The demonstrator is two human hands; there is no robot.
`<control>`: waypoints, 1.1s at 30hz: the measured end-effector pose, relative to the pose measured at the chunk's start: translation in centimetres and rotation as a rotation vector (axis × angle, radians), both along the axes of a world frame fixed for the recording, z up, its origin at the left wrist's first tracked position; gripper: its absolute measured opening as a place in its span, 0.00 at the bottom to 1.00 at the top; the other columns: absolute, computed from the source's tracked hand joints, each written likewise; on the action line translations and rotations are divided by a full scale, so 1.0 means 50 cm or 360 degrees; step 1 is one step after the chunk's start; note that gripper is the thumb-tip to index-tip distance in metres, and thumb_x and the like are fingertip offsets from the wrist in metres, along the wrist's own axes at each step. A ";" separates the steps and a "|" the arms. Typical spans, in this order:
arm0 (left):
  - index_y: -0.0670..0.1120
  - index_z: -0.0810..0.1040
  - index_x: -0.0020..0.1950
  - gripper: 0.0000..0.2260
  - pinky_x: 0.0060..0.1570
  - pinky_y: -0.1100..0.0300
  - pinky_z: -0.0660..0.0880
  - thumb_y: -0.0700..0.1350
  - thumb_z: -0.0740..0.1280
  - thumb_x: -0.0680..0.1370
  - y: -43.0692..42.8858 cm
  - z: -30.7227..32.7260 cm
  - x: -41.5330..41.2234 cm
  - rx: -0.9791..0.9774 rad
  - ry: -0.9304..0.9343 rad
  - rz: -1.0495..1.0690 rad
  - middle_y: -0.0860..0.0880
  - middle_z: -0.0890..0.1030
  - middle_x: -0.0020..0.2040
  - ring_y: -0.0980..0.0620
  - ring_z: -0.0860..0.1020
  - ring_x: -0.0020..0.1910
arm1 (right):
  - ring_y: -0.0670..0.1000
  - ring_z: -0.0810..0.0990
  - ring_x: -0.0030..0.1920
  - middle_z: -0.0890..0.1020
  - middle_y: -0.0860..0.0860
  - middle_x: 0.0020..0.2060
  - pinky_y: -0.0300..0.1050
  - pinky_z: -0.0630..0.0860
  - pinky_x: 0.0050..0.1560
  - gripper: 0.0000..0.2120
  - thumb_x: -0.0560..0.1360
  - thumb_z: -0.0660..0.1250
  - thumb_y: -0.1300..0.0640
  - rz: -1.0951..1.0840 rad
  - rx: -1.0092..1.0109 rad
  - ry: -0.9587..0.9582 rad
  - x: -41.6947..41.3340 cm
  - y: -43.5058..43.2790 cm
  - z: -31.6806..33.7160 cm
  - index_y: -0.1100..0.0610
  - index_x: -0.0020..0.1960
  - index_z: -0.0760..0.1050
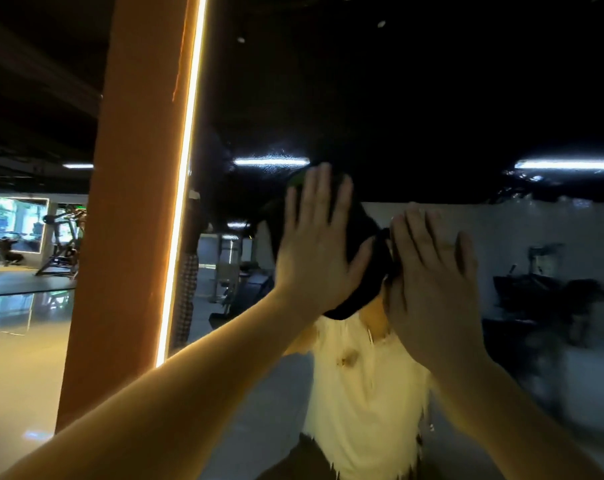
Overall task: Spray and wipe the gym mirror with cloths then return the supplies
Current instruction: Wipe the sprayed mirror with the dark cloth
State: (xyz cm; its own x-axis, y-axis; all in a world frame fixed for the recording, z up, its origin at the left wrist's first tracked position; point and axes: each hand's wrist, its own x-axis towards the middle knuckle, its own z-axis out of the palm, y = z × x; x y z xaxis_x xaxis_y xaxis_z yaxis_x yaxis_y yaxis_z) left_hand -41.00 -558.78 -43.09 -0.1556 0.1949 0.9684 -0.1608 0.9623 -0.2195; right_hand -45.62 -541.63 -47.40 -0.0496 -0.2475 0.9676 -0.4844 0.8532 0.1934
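Note:
The gym mirror (449, 98) fills the right two thirds of the head view and shows wet, smeared streaks. My left hand (316, 244) presses flat, fingers straight, on a dark cloth (361, 233) held against the glass. My right hand (432, 285) lies flat beside it, fingers straight, also against the mirror; a dark edge of cloth shows by its thumb, and I cannot tell whether a second cloth lies under it. My reflection in a pale shirt (363, 393) appears below the hands. No spray bottle is in view.
An orange pillar (127, 220) with a lit vertical strip (183, 188) borders the mirror's left edge. Beyond it lie a glossy floor (13, 358) and gym machines (61, 244) at the far left.

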 end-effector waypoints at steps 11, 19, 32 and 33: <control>0.42 0.49 0.85 0.39 0.82 0.41 0.47 0.66 0.46 0.81 -0.210 0.161 0.062 0.0573 0.0106 0.0095 0.38 0.49 0.85 0.39 0.47 0.84 | 0.61 0.61 0.80 0.66 0.59 0.79 0.68 0.59 0.77 0.31 0.82 0.47 0.49 0.0021 -0.0030 -0.0007 0.009 0.009 0.004 0.62 0.80 0.64; 0.42 0.50 0.85 0.37 0.82 0.44 0.41 0.62 0.53 0.82 -0.045 0.028 0.023 0.0162 -0.0016 -0.0053 0.38 0.47 0.85 0.40 0.44 0.84 | 0.60 0.64 0.79 0.68 0.59 0.78 0.67 0.61 0.77 0.33 0.77 0.47 0.50 0.0130 -0.0013 -0.0041 0.030 0.016 0.008 0.62 0.79 0.66; 0.42 0.54 0.85 0.39 0.81 0.36 0.48 0.61 0.59 0.80 -0.200 -0.148 0.073 0.0088 -0.0117 -0.0007 0.37 0.50 0.85 0.38 0.48 0.84 | 0.61 0.59 0.81 0.62 0.60 0.80 0.66 0.60 0.77 0.29 0.82 0.61 0.56 -0.0038 0.0110 -0.0094 0.036 0.044 -0.086 0.62 0.80 0.61; 0.42 0.54 0.85 0.39 0.81 0.36 0.48 0.62 0.58 0.80 -0.223 -0.160 0.077 0.0204 -0.0066 0.0051 0.37 0.50 0.84 0.37 0.49 0.84 | 0.61 0.58 0.81 0.62 0.60 0.80 0.66 0.59 0.77 0.28 0.82 0.59 0.56 -0.0046 0.0099 -0.0108 0.036 0.051 -0.098 0.62 0.80 0.61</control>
